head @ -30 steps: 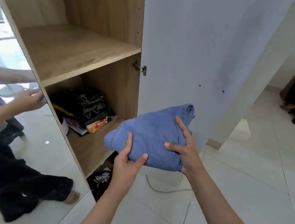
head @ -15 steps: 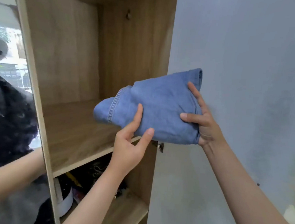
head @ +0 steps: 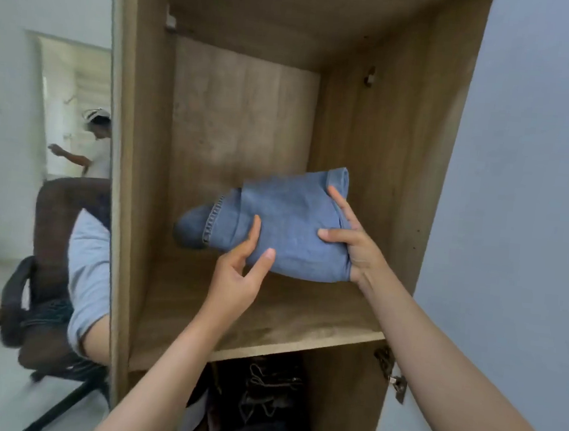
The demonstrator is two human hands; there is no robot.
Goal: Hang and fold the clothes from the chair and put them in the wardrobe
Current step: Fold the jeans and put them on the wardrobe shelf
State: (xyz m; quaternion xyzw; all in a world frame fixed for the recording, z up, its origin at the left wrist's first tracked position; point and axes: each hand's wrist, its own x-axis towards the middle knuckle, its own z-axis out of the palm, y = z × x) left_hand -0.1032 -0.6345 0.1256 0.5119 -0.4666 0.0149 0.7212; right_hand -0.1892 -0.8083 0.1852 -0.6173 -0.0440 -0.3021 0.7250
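On the far left a mirror point(head: 37, 193) reflects a chair point(head: 45, 297) and part of the room, too blurred to read well. Beside it stands the open wardrobe point(head: 136, 168), its shelf point(head: 267, 317) bare wood. The left hand point(head: 236, 280) supports the folded jeans point(head: 275, 228) from below, thumb pressed on top, so the fold does not spring apart. The right hand point(head: 352, 245) grips the other end, fingers spread over the denim. The bundle hangs just above the shelf, inside the compartment, not yet resting on it. There is room on every side: back panel behind, side wall to the right, and free board underneath. Below the shelf lies a dark pile point(head: 266, 403) of clothes. The open door point(head: 518, 201) stands to the right.
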